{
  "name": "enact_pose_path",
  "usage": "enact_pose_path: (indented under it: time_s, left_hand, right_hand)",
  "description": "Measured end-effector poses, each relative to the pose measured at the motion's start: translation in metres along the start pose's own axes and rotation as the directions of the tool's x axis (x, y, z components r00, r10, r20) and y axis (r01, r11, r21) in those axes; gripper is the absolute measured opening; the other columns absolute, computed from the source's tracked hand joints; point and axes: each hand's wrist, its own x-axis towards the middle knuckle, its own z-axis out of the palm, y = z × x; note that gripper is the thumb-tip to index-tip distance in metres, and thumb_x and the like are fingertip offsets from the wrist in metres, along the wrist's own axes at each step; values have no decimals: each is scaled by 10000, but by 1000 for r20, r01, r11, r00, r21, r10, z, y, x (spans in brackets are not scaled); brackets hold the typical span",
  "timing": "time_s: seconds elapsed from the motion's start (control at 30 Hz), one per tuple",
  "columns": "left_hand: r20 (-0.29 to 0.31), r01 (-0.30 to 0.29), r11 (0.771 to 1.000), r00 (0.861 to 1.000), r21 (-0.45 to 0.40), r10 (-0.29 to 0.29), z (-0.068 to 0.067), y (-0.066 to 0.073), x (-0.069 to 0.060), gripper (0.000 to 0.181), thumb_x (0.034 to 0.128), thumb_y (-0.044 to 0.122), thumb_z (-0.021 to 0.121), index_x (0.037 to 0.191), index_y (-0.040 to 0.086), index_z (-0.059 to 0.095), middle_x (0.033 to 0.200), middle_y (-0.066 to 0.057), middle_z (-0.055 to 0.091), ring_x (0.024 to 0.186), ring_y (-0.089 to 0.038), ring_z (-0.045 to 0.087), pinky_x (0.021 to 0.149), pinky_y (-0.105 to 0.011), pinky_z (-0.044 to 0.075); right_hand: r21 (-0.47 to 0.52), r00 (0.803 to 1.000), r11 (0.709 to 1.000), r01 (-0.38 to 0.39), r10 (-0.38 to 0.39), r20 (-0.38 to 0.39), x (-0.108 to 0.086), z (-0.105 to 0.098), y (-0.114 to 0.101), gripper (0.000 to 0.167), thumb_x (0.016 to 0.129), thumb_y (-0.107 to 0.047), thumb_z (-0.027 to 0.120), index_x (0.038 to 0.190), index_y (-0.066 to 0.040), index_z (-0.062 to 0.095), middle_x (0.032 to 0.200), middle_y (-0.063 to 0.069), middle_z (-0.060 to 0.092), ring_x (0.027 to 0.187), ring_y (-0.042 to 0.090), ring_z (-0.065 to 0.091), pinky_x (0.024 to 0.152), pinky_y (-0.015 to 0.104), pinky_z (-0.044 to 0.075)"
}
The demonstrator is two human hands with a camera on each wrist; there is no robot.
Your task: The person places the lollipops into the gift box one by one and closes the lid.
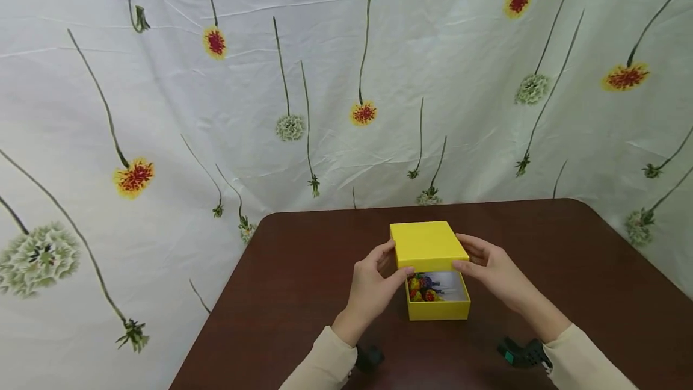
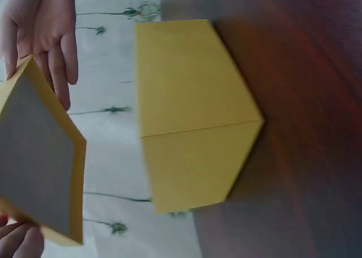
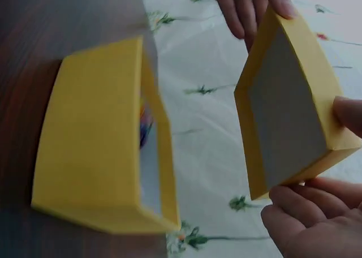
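Observation:
Both hands hold a yellow box lid in the air above an uncovered yellow box. The left hand grips the lid's left side, its thumb on the front edge. On the opposite side the right hand pinches the lid between thumb and fingers. Inside the box, small red, yellow and dark blue items lie toward the left of a whitish interior; their kind is too small to tell. In the right wrist view the lid is tilted, its grey-white inside showing, apart from the box.
The box stands on a dark brown table with rounded far corners. Behind the table hangs a white cloth printed with flowers. Dark wrist devices sit below both forearms, near the cream sleeves.

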Motion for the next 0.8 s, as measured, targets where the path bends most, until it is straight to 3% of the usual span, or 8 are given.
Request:
enact_pose_path:
  time_s: [0.2,0.4,0.6,0.8]
  left_hand:
    - [105,103,981,987,167,-122,11,-12,-5,602,863,197,797,1399,32,580,1447,-158,551,1310,-280,575,972,-354,552]
    - [153,152,946,967,288,-202,20,-23,-10,567,817,183,840,1325,22,647,1400,-190,585,1269,-310,608,956,-371,562]
    - [171,133,924,964,359,-205,23,-23,-14,541,798,178,855,1283,16,677,1360,-207,615,1214,-333,644,910,-371,585]
    - [180,77,900,969,428,-169,25,-23,-17,530,779,188,870,1251,17,699,1315,-210,647,1160,-358,669,878,-369,597]
  right_hand:
    - [-143,998,988,52,-46,43,-3,2,29,820,959,-267,682,1560,64,234,1594,307,281,1416,492,387,952,379,568]
    - [-146,998,989,6,3,61,-8,10,51,795,930,-188,714,1533,97,280,1586,325,275,1424,500,359,923,341,578]
    - [-191,998,982,8,4,58,-11,10,57,784,920,-206,728,1519,93,320,1566,319,326,1410,485,395,1018,443,515]
    - [-216,998,976,25,-13,58,-12,10,60,772,913,-202,736,1508,93,342,1548,327,355,1399,485,412,1022,471,505]
